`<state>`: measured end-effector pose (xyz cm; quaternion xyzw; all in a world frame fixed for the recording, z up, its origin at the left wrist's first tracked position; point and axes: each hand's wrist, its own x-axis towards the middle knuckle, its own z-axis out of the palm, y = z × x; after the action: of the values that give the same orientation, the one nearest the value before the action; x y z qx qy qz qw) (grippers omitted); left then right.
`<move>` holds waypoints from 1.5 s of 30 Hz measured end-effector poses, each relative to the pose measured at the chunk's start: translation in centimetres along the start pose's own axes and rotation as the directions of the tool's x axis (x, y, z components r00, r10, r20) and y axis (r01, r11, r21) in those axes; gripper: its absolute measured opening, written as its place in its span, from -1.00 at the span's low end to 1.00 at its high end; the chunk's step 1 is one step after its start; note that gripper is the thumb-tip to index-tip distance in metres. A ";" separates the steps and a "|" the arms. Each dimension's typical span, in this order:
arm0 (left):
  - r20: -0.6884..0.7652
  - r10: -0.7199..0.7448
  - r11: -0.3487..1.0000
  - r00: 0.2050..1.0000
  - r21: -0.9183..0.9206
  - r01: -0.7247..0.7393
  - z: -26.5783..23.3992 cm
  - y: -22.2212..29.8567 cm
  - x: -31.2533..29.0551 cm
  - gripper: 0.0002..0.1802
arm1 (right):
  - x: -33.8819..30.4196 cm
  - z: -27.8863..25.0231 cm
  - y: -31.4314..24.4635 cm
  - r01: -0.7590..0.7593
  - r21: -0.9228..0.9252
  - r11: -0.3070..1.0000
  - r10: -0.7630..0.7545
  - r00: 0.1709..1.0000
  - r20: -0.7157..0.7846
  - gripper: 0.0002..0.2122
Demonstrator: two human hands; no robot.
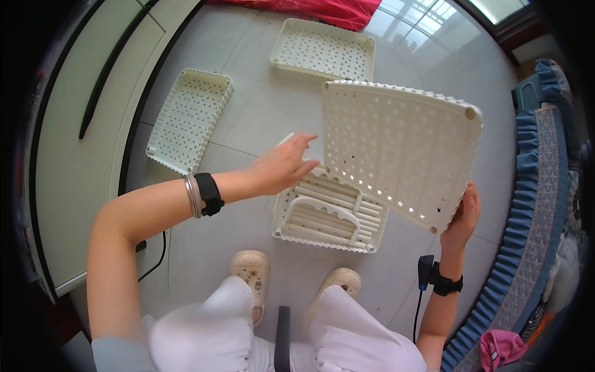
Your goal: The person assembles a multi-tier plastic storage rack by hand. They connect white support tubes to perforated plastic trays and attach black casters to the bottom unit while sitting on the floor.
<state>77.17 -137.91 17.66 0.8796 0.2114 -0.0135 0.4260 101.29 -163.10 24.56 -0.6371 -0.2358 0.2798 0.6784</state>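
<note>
My right hand [463,217] grips the lower right edge of a cream plastic shelf basket [403,149] and holds it tilted up. Its underside shows star-shaped holes and round sockets at the corners. Close to the basket's left edge is my left hand [282,164], thumb and fingers apart; a thin pale sliver shows behind its knuckles, too little to name. Below both hands, a matching basket [279,232] rests on the floor. Several cream tubes [313,218] and a curved handle piece [328,208] lie in it; the raised basket partly covers it.
Two more cream baskets stand on the tiled floor, one at the left [217,118] and one at the far side [369,59]. A cabinet [133,80] borders the left. Blue ruffled fabric [524,186] runs along the right. Red cloth [334,11] lies at the back.
</note>
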 end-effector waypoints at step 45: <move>-0.062 0.230 0.866 0.971 0.468 -0.175 7.0 -7.5 -1.6 -0.48 | -2.5 -15.3 18.7 -0.218 0.008 0.976 0.125 0.532 -0.838 -0.72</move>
<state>73.90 -139.68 8.01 0.9718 0.1329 0.0325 0.1921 108.27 -175.41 4.84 -0.7455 0.1643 -0.0023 0.6459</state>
